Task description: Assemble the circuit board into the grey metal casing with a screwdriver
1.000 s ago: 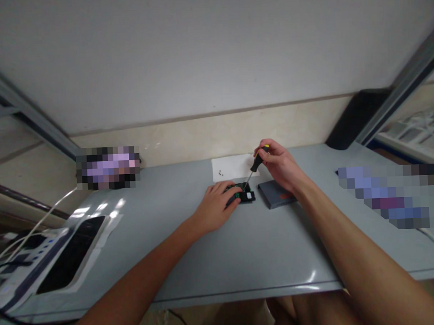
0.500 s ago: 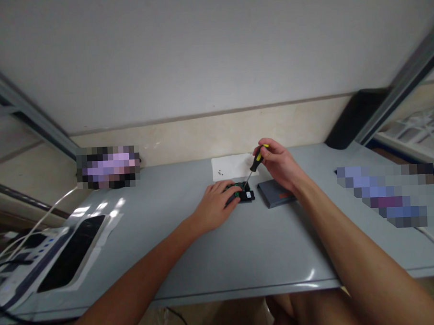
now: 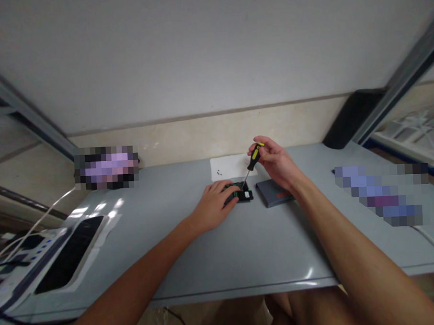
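Observation:
A small black device with a green circuit board lies on the grey table. My left hand is closed over its left side, fingers on top, hiding much of it. My right hand grips a screwdriver with a black and yellow handle, tilted so its shaft runs down to the board. The tip is too small to see whether it touches a screw. Beside the device, under my right wrist, rests a flat grey case with an orange-red mark. Several tiny dark screws lie on a white sheet behind the device.
A phone with a dark screen and a white power strip with cables lie at the left. A black cylinder leans at the back right. Blurred-out items sit at the back left and the right. A wall stands behind the table.
The screwdriver handle has turned in my right hand, and its fingers have shifted slightly. My left hand stays on the device. The whole view has drifted a little.

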Action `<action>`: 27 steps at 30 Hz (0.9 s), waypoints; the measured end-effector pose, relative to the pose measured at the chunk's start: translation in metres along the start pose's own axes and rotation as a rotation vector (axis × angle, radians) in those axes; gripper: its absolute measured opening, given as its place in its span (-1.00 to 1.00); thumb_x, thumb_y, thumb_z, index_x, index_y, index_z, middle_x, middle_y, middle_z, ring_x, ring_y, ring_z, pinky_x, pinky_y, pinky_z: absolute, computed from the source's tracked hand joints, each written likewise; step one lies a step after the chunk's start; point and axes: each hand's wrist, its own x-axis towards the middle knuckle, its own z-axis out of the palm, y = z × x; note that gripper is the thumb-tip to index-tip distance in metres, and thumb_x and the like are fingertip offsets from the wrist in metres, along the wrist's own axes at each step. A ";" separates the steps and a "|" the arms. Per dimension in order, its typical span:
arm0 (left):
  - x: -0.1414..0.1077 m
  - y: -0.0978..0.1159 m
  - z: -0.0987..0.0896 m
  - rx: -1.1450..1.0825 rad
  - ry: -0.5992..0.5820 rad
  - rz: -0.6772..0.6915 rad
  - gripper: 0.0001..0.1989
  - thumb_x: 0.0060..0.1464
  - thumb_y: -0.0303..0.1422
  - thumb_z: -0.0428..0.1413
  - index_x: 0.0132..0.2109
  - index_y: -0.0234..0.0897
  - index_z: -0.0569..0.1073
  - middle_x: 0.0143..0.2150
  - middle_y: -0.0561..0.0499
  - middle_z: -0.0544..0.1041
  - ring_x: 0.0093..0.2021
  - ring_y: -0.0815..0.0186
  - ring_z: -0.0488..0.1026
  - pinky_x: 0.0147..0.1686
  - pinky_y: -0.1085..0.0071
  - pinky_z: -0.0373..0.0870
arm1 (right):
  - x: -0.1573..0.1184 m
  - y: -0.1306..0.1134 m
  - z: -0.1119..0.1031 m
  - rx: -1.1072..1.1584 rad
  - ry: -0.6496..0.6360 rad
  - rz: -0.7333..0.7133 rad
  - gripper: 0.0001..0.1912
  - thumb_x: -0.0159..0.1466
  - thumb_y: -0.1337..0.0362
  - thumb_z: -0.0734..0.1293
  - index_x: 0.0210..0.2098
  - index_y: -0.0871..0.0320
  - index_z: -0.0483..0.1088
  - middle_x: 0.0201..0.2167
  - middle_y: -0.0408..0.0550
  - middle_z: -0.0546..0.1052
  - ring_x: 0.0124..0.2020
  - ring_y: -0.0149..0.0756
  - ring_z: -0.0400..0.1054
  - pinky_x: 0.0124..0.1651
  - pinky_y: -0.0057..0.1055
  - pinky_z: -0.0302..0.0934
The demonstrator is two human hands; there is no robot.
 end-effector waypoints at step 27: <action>-0.010 0.058 -0.040 -0.263 0.262 0.230 -0.85 0.41 -0.42 0.11 -0.10 -0.19 0.59 -0.18 -0.05 0.64 -0.12 0.20 0.57 0.02 0.17 0.49 | -0.009 -0.010 0.017 -0.168 -0.111 -0.112 -0.72 0.27 0.17 0.52 -0.01 -0.08 0.61 -0.08 -0.08 0.66 -0.06 -0.13 0.54 0.15 -0.08 0.38</action>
